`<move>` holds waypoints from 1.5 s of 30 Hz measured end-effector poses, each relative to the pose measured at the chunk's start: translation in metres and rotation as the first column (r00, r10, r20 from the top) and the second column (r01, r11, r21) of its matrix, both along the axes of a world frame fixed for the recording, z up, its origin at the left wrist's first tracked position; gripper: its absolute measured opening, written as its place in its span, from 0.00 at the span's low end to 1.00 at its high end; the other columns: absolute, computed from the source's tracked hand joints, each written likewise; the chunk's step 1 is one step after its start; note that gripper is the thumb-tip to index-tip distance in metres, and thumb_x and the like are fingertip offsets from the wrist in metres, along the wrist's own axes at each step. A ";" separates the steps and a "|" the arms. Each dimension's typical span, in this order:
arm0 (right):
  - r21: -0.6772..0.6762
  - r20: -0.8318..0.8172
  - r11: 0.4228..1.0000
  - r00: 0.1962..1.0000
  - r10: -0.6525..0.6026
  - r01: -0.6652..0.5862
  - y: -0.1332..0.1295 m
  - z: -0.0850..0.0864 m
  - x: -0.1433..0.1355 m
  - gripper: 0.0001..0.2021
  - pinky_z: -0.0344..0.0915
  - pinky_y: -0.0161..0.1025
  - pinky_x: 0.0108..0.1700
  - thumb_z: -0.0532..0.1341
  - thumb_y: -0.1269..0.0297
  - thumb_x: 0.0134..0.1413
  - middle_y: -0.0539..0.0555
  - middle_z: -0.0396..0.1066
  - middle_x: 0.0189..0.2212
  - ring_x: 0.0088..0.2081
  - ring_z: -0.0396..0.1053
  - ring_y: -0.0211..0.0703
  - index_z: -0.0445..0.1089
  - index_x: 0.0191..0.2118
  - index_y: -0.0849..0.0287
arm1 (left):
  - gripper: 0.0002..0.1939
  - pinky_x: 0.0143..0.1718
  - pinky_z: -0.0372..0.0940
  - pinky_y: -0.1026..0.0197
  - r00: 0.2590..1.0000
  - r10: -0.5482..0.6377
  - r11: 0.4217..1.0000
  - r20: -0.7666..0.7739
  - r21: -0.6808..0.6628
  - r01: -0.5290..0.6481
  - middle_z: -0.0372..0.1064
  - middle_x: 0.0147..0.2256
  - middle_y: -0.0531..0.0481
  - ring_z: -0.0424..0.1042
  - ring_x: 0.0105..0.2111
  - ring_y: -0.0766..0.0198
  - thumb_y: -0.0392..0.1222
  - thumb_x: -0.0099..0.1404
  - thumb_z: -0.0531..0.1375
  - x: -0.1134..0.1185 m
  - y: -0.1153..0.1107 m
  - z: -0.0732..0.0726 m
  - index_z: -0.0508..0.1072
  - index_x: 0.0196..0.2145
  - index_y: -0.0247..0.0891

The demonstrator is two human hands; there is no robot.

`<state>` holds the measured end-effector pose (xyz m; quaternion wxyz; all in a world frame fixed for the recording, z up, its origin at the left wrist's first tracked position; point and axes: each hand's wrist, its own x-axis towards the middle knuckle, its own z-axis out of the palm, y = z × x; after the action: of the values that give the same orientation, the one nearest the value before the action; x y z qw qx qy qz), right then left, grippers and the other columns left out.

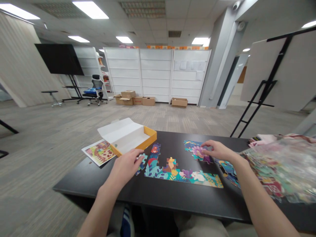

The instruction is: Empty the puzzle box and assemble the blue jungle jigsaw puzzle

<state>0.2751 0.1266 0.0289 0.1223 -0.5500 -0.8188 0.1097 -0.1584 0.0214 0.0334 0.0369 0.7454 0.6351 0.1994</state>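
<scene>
My left hand [125, 167] is at the left part of the black table, its thumb and index finger closed on a teal puzzle piece [142, 161]. More dark pieces lie under its fingertips. My right hand [218, 151] reaches in from the right and pinches at the edge of a joined purple and blue puzzle section [197, 152]; the fingers partly hide that edge. Between the hands, an L-shaped joined puzzle strip [182, 176] shows a rabbit, flowers and leaves. Loose blue puzzle pieces [228, 170] lie partly hidden beneath my right wrist.
An open yellow and white box [148, 138] stands at the table's far left, beside a picture sheet [98, 153]. Clear plastic bags [286, 168] with colourful pieces crowd the right side. The black table [172, 200] ends close to my lap. Cardboard boxes [128, 98] sit by distant shelves.
</scene>
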 end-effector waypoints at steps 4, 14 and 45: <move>0.108 0.033 0.994 0.999 -0.038 0.034 0.004 -0.001 -0.002 0.16 0.68 0.42 0.44 0.57 0.55 0.56 0.59 0.78 0.40 0.42 0.74 0.52 0.78 0.41 0.59 | 0.15 0.44 0.66 0.57 0.982 0.135 0.986 -0.135 -0.080 -0.147 0.79 0.44 0.48 0.76 0.45 0.52 0.51 0.70 0.53 -0.019 -0.009 0.007 0.76 0.45 0.44; 0.184 0.066 0.981 0.996 -0.067 0.054 -0.001 0.004 -0.014 0.15 0.65 0.40 0.43 0.56 0.56 0.59 0.59 0.78 0.39 0.40 0.74 0.50 0.77 0.38 0.58 | 0.16 0.38 0.64 0.58 0.973 0.077 0.971 -0.219 -0.204 -0.122 0.78 0.43 0.48 0.76 0.44 0.52 0.51 0.64 0.59 -0.016 -0.017 0.003 0.75 0.48 0.47; 0.114 0.104 0.992 0.992 -0.072 0.060 -0.005 0.005 -0.025 0.13 0.64 0.37 0.42 0.57 0.60 0.59 0.57 0.79 0.40 0.41 0.74 0.48 0.78 0.39 0.58 | 0.12 0.38 0.68 0.53 0.882 0.313 0.912 -0.351 -0.146 -0.382 0.76 0.38 0.38 0.78 0.41 0.45 0.49 0.68 0.55 0.030 -0.004 0.001 0.70 0.41 0.37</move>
<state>0.2503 0.1212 0.0341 0.1117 -0.5742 -0.8105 0.0300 -0.1283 0.0170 0.0348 -0.0242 0.6327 0.7739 0.0108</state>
